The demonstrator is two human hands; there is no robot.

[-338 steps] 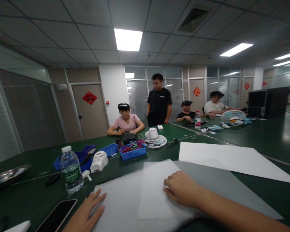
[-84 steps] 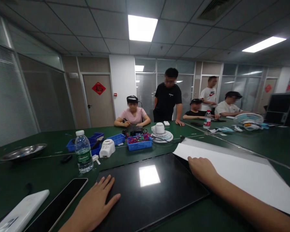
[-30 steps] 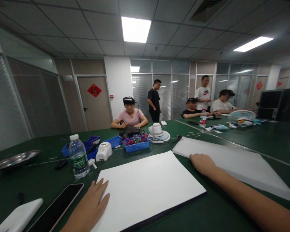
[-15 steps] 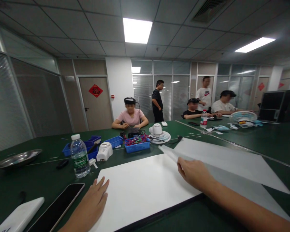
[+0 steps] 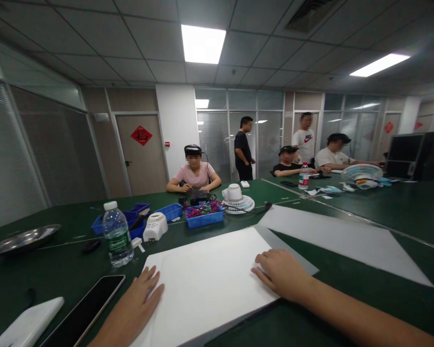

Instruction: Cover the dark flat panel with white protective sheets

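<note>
The white sheet [image 5: 210, 274] lies flat between the two hands, its long axis running from the left hand [image 5: 135, 294] across to the right hand [image 5: 277, 272] and slanting away at the right end, so that its far right corner points past the right fingers toward the white fan [image 5: 235, 202]. The left hand lies with fingers loosely spread on the sheet's left edge; the right is narrow, fingers bent, thumb low on the sheet, and I cannot tell whether it pinches any paper. Under the white sheet, a grey sheet [image 5: 277, 242] shows just beyond the right hand, and one more pale sheet [image 5: 347, 241] lies past it, further right. Left of the left hand are one phone [image 5: 85, 311], near it, and one white device [image 5: 32, 323] beyond. Ahead of that hand, one green-labelled bottle [image 5: 118, 236] stands upright, with one white casing [image 5: 155, 226] behind it and, well off to the left, one metal dish [image 5: 23, 238]. Blue trays stand further ahead, one heaped with wires [image 5: 206, 208]; some overlap, so I cannot count them all. One red-capped bottle [image 5: 304, 177] is well beyond the right hand. Both hands partly cover the white sheet.
</note>
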